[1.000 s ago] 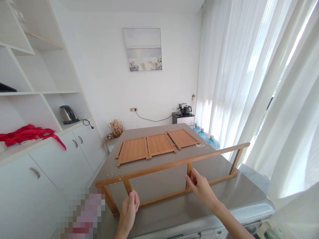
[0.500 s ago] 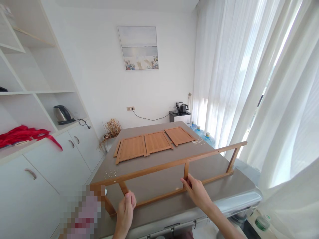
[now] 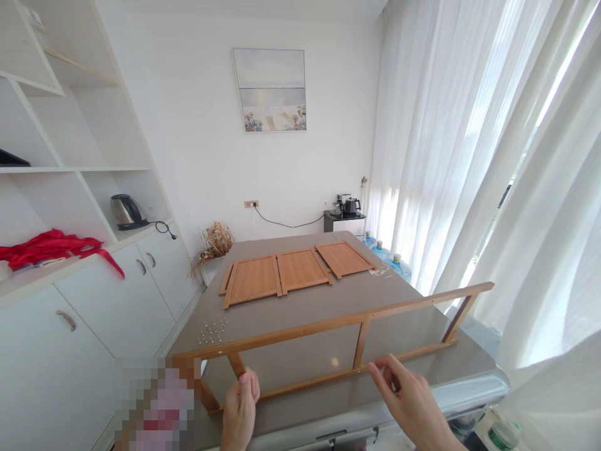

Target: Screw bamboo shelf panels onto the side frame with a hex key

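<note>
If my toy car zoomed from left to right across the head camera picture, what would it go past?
silver kettle → left hand gripping a short bar of the wooden frame → middle wooden panel → black pot → right hand → clear container

The right hand (image 3: 408, 391) has let go of the middle crossbar (image 3: 361, 341), which its fingers pinched in both earlier pictures. It has dropped back to the right, loosely curled; whether its fingertips brush the lower rail (image 3: 312, 383) is hard to tell. The wooden frame (image 3: 305, 329) has shifted toward the person, its far right end now further right and lower. The small pale pieces (image 3: 213, 331), partly covered by the upper rail a second ago, now show clear beyond it.
</note>
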`<state>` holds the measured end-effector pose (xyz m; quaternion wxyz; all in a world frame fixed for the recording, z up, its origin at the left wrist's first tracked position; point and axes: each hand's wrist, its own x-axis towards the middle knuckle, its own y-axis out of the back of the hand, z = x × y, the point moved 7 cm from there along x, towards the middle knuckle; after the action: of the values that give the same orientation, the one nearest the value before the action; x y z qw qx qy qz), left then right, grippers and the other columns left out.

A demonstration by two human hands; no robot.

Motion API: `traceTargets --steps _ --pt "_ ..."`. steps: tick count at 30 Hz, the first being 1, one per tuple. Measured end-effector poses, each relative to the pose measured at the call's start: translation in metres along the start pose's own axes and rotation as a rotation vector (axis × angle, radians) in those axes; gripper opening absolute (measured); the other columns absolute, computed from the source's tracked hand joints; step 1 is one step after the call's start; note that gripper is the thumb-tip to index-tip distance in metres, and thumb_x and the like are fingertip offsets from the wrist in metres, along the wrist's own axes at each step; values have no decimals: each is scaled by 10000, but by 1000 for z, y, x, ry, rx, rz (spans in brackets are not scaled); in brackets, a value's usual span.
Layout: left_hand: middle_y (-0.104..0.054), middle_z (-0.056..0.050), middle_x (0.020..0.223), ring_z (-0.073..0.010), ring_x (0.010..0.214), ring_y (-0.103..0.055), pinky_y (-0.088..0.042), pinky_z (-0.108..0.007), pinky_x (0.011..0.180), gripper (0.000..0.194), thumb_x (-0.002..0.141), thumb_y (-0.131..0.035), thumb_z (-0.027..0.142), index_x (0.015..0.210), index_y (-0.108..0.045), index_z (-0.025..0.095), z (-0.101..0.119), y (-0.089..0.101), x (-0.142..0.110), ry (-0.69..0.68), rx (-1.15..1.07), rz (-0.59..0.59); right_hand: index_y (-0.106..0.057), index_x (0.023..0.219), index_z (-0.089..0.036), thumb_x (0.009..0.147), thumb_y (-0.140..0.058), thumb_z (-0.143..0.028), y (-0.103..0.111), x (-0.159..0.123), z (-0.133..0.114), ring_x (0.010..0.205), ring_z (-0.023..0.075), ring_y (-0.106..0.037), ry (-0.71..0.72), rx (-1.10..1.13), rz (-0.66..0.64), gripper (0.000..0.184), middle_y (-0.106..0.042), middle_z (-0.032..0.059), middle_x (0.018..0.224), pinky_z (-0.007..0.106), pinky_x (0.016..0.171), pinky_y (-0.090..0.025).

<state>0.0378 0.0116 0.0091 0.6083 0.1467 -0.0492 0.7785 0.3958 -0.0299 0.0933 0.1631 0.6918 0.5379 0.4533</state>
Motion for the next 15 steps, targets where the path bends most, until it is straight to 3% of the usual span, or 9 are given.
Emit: traceTargets --steps 5,7,8,10,11,13,15 --pt "-329 33 547 -121 507 -340 -313 -247 488 561 932 -330 656 576 -343 223 -10 1 -1 -13 -30 8 -609 1030 -243 947 -580 -406 95 18 -40 468 91 -475 213 -129 274 185 -541 -46 641 199 473 -391" --pt "-345 28 544 -121 504 -351 -329 -245 484 572 921 -346 669 566 -360 221 -8 2 -1 -30 -50 14 -645 1004 -233 945 -589 -342 114 39 -64 500 80 -484 376 -180 262 136 -564 -27 691 197 476 -371" --pt "-351 26 542 -122 503 -356 -337 -245 482 579 916 -352 676 561 -367 220 -6 2 -1 -41 -60 15 -649 892 -225 954 -565 -309 119 53 -75 498 78 -466 448 -189 241 134 -552 -26 665 206 480 -351" --pt "-358 24 538 -122 500 -366 -351 -244 481 585 909 -363 684 556 -381 218 -1 2 -2 -61 -76 16 -533 621 -200 981 -500 -315 121 90 -96 466 79 -390 505 -224 183 379 -453 -38 542 232 493 -312" --pt "-358 25 535 -122 497 -368 -353 -244 478 587 906 -367 687 555 -386 217 0 2 -2 -69 -82 16 -487 585 -194 994 -464 -346 118 113 -104 474 83 -389 481 -260 134 437 -446 -34 529 241 506 -305" --pt "-351 26 531 -121 488 -365 -349 -243 466 588 900 -374 693 554 -387 217 1 2 -2 -68 -94 17 -506 629 -192 1008 -413 -395 101 167 -115 524 100 -439 370 -388 18 440 -510 -15 577 257 545 -317" --pt "-353 24 530 -122 487 -369 -354 -245 462 591 890 -384 701 549 -383 217 -2 1 -1 -47 -108 10 -571 709 -184 1007 -406 -390 64 220 -115 642 143 -533 222 -521 -264 398 -608 32 706 273 582 -350"
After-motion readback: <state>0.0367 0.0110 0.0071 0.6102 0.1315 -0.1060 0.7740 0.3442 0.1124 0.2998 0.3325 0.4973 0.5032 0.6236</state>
